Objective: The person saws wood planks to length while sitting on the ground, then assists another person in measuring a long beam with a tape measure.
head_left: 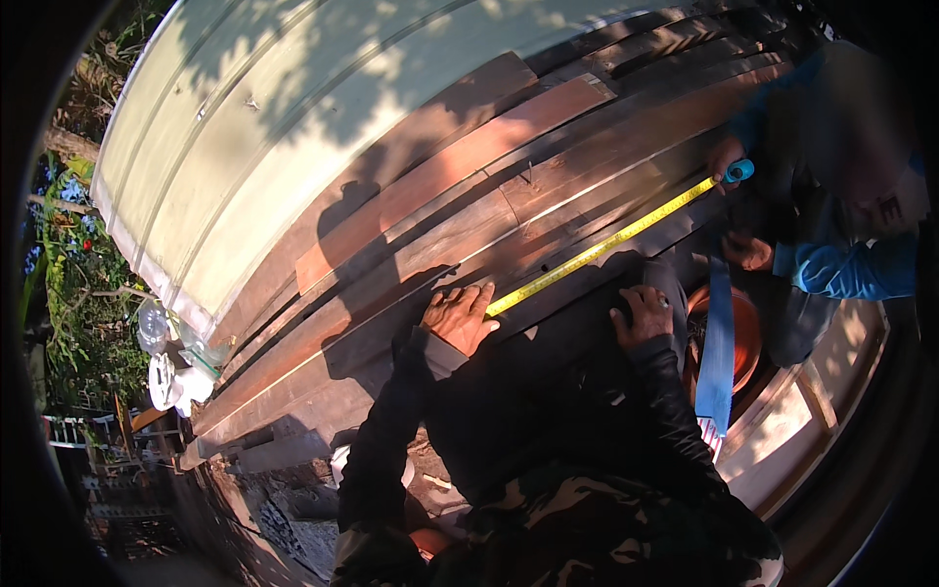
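Note:
My left hand (pixel 458 315) lies with fingers apart on dark wooden boards (pixel 391 342), touching the end of a yellow measuring tape (pixel 597 249). The tape stretches up to the right to a blue case (pixel 738 170), held in a co-worker's hand (pixel 726 160). Farther right than my left, my right hand (pixel 641 315) rests open on the near edge of the boards, fingers slightly bent; a small grey item at its fingers is too small to name. A blue handsaw (pixel 716 342) lies beside it over an orange round container (pixel 743 347).
The co-worker (pixel 822 264) crouches at the right, another hand (pixel 751 252) low near the saw. A pale ribbed sheet (pixel 225 147) covers the upper left. White containers and plastic bags (pixel 166 382) sit by plants (pixel 68 274) at left. A framed panel (pixel 782 440) lies lower right.

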`<move>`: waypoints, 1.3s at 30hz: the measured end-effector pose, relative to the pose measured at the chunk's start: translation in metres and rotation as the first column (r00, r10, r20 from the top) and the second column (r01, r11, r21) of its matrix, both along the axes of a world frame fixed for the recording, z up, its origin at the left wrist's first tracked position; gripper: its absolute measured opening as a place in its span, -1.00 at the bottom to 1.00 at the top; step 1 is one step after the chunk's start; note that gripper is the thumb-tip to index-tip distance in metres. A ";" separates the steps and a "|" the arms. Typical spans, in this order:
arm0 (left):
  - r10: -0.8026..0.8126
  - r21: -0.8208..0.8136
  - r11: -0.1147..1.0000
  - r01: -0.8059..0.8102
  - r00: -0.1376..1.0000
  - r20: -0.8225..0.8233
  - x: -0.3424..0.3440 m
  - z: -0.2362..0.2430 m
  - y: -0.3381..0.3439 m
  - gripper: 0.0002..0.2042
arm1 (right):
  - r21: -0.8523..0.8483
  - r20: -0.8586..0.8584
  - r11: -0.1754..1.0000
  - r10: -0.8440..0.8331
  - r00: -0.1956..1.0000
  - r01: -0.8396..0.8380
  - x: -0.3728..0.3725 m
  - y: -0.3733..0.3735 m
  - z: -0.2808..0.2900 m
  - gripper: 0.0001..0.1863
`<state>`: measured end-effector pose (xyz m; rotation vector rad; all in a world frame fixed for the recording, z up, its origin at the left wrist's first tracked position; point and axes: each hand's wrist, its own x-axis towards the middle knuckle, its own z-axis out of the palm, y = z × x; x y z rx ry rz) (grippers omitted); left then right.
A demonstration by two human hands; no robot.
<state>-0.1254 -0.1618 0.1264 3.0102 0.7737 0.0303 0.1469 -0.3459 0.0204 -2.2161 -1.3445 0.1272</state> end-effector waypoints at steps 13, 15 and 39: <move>0.292 -0.081 0.956 -0.281 0.925 0.241 0.107 -0.069 0.114 -0.01 | 0.099 0.130 0.983 0.144 0.981 -0.158 -0.001 0.015 -0.020 -0.71; 0.299 -0.207 0.941 -0.267 0.943 0.143 0.144 -0.078 0.127 0.00 | 0.134 0.195 0.977 0.137 0.971 -0.165 0.015 0.009 -0.034 -0.70; 0.256 -0.081 0.967 -0.243 0.925 0.280 0.034 -0.097 0.170 -0.12 | 0.244 0.134 0.891 0.361 0.923 -0.383 -0.016 0.099 0.014 -0.55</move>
